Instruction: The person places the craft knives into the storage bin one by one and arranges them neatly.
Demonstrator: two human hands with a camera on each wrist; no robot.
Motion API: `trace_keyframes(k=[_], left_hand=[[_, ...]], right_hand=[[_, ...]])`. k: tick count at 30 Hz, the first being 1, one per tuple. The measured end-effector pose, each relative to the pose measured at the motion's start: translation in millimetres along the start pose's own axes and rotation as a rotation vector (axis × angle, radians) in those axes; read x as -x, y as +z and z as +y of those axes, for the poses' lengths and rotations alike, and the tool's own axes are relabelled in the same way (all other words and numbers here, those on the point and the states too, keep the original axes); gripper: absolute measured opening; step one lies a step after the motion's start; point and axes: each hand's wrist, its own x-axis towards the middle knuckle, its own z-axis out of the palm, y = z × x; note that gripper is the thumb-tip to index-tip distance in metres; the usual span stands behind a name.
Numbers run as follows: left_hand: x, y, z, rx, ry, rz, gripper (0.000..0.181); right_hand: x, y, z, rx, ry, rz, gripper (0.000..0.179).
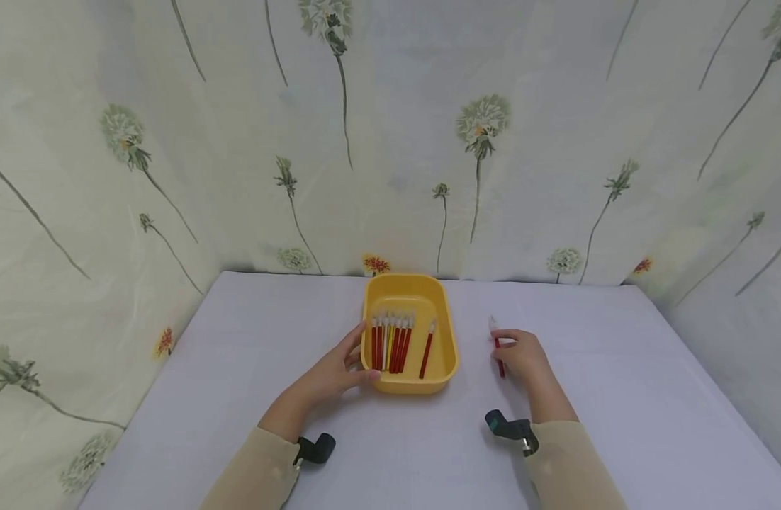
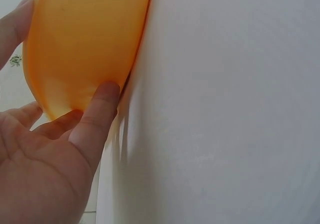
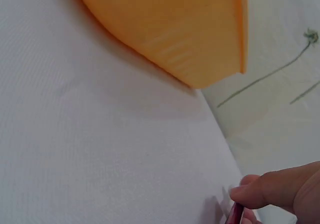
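Observation:
My left hand (image 1: pixel 327 375) holds the near left corner of a yellow plastic tray (image 1: pixel 406 388), thumb at the front rim and fingers along the side. The left wrist view shows fingertips against the tray's outer wall. Inside, a row of slim pencils (image 1: pixel 400 347), mostly red with whitish translucent caps, lies side by side at the left. A single red pencil (image 1: pixel 426 354) lies apart, farther right in the tray. To the tray's right, my right hand (image 1: pixel 523 354) pinches another red pencil (image 1: pixel 502 370) with a whitish translucent cap, its capped end pointing away from me.
A white cloth (image 1: pixel 288 304) covers the table, and a curtain (image 1: pixel 390 127) printed with dandelions hangs behind its far edge. Dark wrist cameras (image 1: pixel 317 448) are strapped at both sleeves.

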Motion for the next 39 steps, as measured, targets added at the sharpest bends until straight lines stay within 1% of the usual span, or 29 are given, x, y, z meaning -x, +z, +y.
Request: trace_keyframes(k=[5, 8, 11, 16, 22, 26, 32, 39], left_hand=[[0.2, -0.2, -0.4, -0.02, 0.0, 0.005, 0.107], [0.4, -0.2, -0.2, -0.024, -0.001, 0.006, 0.108], [0.5, 0.1, 0.1, -0.021, 0.0, 0.004, 0.107], [0.6, 0.5, 0.6, -0.013, 0.0, 0.0, 0.106], [0.3, 0.2, 0.2, -0.012, -0.006, 0.003, 0.106], [0.9, 0.0, 0.6, -0.007, -0.002, 0.0, 0.105], [0.6, -0.1, 1.2, -0.012, 0.002, -0.001, 0.105], [1.2, 0.1, 1.7, -0.003, 0.004, 0.005, 0.103]], right_hand=[[2.6, -1, -1, -0.092, 0.031, -0.017, 0.045], [5.9, -2, -6, -0.146, 0.059, -0.03, 0.046], [10.0, -4, -14, -0.223, 0.077, -0.049, 0.047], [20.8, -9, -30, -0.333, 0.058, -0.082, 0.048], [33.2, -8, -50, -0.443, -0.007, -0.107, 0.048], [38.6, -3, -61, -0.491, -0.028, -0.128, 0.047], [41.2, 11, -74, -0.566, -0.032, -0.154, 0.047], [41.9, 29, -92, -0.682, 0.007, -0.205, 0.048]])
